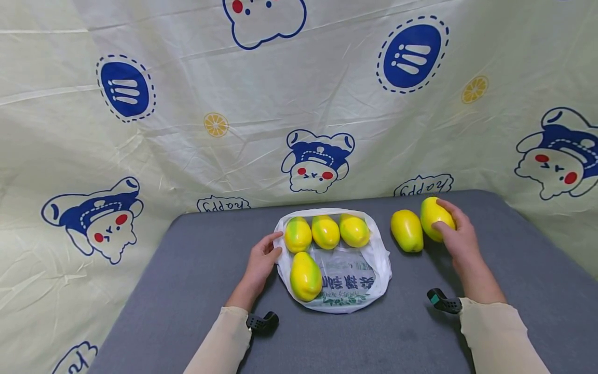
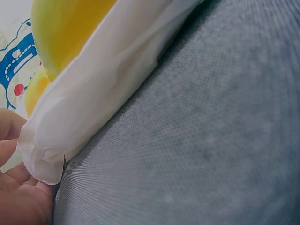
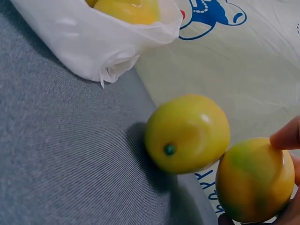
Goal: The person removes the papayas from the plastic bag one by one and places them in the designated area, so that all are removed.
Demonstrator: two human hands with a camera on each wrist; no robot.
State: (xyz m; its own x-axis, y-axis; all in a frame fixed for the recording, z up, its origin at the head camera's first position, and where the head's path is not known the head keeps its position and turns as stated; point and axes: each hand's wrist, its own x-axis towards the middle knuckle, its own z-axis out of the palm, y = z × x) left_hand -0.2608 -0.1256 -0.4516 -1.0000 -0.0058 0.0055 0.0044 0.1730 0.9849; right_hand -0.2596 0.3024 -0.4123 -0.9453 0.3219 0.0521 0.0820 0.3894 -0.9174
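Note:
A white plastic bag (image 1: 382, 259) lies open on the table with its rim rolled into a ring. Three papayas (image 1: 325, 232) form a row at its far side, and another papaya (image 1: 306, 276) sits at its near left. My left hand (image 1: 262, 258) grips the bag's left rim, with fingers on both sides of the plastic (image 2: 70, 117) in the left wrist view. My right hand (image 1: 460, 236) holds a yellow-green papaya (image 3: 255, 180) between thumb and fingers, right of the bag. Close beside it rests one more papaya (image 3: 187, 133), its green stem end showing.
The grey cloth-covered table (image 1: 196, 291) reaches back to a pale printed curtain (image 1: 187, 166) hanging behind it. Printed text (image 1: 348, 282) shows on the bag's bottom. Black wrist devices (image 1: 262, 323) sit at both cuffs.

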